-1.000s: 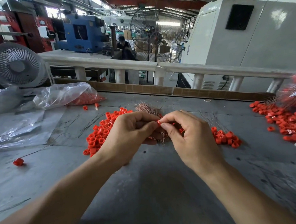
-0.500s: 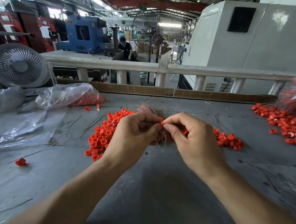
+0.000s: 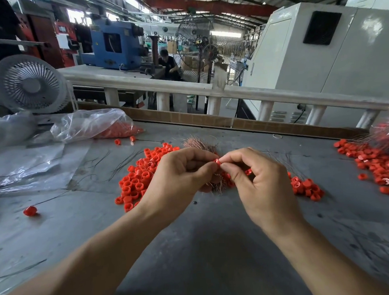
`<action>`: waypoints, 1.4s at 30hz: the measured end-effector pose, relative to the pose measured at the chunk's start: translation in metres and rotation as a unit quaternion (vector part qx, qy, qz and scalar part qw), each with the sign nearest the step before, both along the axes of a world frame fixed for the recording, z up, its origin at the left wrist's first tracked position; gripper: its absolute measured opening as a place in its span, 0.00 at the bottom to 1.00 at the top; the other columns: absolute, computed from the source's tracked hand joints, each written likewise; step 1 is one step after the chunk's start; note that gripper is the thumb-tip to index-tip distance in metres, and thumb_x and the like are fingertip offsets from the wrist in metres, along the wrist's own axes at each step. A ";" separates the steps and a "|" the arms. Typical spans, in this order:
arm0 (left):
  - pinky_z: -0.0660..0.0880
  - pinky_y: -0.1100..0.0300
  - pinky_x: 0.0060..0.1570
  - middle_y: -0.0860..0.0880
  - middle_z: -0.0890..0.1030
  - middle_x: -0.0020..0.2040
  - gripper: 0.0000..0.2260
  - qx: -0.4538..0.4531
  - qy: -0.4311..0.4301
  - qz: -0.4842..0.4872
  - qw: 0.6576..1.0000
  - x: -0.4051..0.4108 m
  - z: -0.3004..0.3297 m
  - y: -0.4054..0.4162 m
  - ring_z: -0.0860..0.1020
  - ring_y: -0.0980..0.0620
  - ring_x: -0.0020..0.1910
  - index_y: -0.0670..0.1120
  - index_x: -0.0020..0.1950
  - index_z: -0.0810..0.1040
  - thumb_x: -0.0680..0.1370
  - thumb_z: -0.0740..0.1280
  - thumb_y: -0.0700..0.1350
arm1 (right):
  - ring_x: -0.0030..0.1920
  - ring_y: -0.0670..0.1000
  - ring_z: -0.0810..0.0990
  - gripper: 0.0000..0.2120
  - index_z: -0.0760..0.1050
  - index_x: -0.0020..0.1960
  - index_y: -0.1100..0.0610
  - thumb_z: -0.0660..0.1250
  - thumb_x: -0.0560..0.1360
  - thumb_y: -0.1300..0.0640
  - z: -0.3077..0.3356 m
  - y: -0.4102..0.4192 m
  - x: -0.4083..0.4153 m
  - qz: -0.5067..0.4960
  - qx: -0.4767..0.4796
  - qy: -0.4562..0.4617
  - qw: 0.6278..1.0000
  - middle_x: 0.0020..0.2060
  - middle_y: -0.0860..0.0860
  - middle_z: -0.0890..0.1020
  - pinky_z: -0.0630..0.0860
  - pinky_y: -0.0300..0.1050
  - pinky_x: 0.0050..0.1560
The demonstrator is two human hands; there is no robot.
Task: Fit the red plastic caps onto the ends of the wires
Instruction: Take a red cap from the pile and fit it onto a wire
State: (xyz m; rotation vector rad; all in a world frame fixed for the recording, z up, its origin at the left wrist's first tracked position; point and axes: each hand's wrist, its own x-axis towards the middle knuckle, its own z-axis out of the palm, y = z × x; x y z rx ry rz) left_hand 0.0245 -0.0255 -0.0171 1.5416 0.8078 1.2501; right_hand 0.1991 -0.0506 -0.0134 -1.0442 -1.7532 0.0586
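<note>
One red cap [image 3: 217, 162] sits pinched at the right hand's [image 3: 264, 184] fingertips, touching the left hand's [image 3: 180, 178] thumb and forefinger. Left hand grips the copper wire bundle [image 3: 200, 144], strands running away from the body. Wire end itself too fine to see; cap likely pushes leftward onto it.

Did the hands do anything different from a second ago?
Hardly. The left hand and right hand still meet fingertip to fingertip, pinching one red cap above the copper wire bundle. The loose caps pile on the table lies unchanged.
</note>
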 end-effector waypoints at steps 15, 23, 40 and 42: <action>0.82 0.61 0.42 0.43 0.87 0.43 0.05 -0.022 -0.032 -0.017 0.999 0.003 0.004 -0.005 0.85 0.50 0.42 0.42 0.53 0.84 0.79 0.70 0.37 | 0.47 0.44 0.82 0.03 0.83 0.49 0.55 0.73 0.77 0.62 0.005 -0.003 0.001 -0.013 -0.001 -0.010 1.000 0.42 0.44 0.83 0.73 0.30 0.48; 0.82 0.58 0.42 0.42 0.86 0.42 0.05 0.014 -0.008 0.020 1.000 0.006 0.001 -0.004 0.83 0.49 0.40 0.45 0.51 0.84 0.78 0.72 0.37 | 0.47 0.44 0.82 0.03 0.83 0.50 0.56 0.74 0.77 0.61 0.005 -0.005 -0.001 -0.028 0.005 -0.008 1.000 0.43 0.44 0.83 0.75 0.33 0.48; 0.83 0.56 0.43 0.45 0.86 0.43 0.05 0.041 0.009 0.008 0.999 0.002 0.003 -0.004 0.84 0.47 0.42 0.47 0.51 0.85 0.79 0.72 0.38 | 0.45 0.47 0.83 0.03 0.82 0.48 0.50 0.74 0.77 0.58 0.006 -0.007 0.002 0.027 -0.058 0.054 0.996 0.42 0.43 0.83 0.76 0.36 0.44; 0.82 0.58 0.43 0.46 0.86 0.43 0.05 0.041 0.010 0.003 0.999 0.001 0.003 -0.004 0.84 0.48 0.43 0.47 0.52 0.85 0.79 0.72 0.39 | 0.47 0.48 0.83 0.03 0.82 0.48 0.51 0.74 0.77 0.59 0.007 -0.007 0.003 0.023 -0.040 0.034 0.998 0.42 0.43 0.83 0.77 0.39 0.47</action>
